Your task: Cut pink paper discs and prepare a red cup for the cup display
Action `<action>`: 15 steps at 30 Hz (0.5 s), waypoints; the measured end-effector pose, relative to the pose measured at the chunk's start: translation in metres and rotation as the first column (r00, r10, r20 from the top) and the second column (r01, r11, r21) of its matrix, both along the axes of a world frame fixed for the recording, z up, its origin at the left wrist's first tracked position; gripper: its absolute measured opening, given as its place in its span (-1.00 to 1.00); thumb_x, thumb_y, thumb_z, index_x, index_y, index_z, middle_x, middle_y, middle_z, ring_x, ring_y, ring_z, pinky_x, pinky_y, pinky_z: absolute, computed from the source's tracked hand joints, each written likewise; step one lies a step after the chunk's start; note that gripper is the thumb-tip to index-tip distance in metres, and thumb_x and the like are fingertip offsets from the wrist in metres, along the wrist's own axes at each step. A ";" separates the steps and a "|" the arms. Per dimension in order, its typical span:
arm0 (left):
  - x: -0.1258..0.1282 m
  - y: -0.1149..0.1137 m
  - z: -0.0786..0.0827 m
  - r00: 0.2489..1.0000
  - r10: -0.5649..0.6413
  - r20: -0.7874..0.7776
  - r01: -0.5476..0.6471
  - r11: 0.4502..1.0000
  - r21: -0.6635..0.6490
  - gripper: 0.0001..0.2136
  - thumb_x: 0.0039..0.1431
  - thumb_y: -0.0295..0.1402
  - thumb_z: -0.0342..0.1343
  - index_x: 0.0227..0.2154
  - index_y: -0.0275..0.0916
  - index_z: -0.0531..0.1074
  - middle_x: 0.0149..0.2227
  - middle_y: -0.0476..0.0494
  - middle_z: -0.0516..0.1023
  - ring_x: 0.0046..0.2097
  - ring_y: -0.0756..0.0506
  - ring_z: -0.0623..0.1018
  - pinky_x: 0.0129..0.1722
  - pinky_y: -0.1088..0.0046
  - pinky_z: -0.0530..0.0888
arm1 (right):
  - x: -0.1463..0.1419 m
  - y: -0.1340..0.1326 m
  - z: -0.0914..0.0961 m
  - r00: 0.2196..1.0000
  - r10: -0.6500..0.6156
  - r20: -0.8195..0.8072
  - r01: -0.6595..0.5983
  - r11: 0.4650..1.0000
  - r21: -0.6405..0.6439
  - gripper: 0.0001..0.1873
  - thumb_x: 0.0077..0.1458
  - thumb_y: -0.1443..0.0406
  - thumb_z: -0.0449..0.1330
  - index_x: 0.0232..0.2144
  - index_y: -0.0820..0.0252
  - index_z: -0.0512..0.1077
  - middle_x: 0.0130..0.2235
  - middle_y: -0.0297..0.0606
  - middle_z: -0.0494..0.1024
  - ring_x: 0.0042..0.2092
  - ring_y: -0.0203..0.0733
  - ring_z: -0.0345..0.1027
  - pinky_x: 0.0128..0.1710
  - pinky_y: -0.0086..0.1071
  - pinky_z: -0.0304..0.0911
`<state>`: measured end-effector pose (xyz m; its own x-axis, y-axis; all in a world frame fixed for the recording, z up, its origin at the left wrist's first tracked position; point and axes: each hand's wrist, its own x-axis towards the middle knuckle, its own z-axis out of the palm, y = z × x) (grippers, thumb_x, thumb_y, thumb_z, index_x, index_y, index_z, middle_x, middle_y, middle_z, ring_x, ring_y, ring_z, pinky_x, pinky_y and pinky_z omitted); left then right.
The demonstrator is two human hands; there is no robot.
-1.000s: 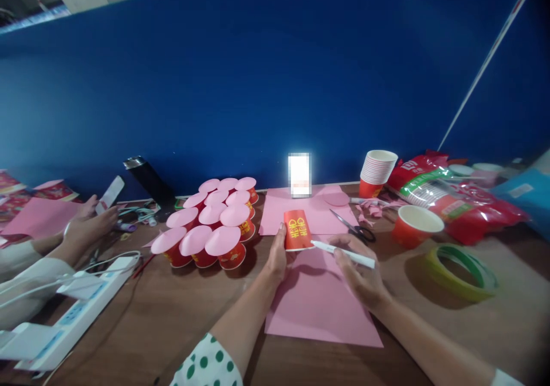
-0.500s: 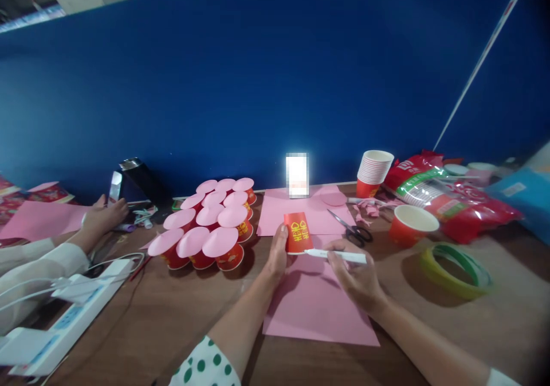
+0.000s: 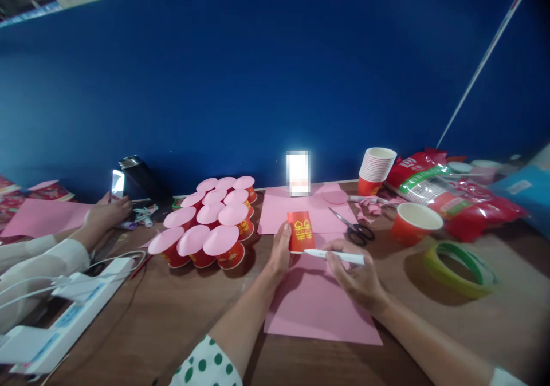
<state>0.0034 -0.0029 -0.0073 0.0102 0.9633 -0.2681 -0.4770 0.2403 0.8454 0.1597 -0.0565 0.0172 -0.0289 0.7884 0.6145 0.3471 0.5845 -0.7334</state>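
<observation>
My left hand grips a red paper cup printed with yellow lettering, its pale rim facing down toward me. In my right hand is a white marker pen, its tip at the cup's lower edge; whether it touches is hard to tell. Both hands are over a sheet of pink paper, with another pink sheet behind. Beyond my right hand lie dark-handled scissors. To the left stand several upturned red cups topped with pink paper discs.
At right are a stack of cups, a single upright cup, a roll of tape and a red plastic pack. A lit phone stands behind. At left, another person's hand holds a phone near a power strip.
The red cup has turned slightly in my left hand, so its lettering sits differently. The marker stays by its lower edge. At left, the other person's phone has tilted, and its screen now shows bright.
</observation>
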 end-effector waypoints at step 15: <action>0.001 0.004 -0.006 0.997 -0.076 0.032 0.070 0.987 0.143 -0.58 0.01 0.10 0.20 -0.37 -0.20 0.39 -0.51 0.06 0.39 -0.51 0.05 0.36 -0.48 0.54 0.28 | -0.001 -0.001 0.003 1.000 0.014 0.010 -0.014 1.000 -0.003 -0.86 0.16 0.35 0.12 -0.41 0.22 0.46 -0.51 -0.32 0.47 -0.50 -0.30 0.35 -0.48 -0.44 0.27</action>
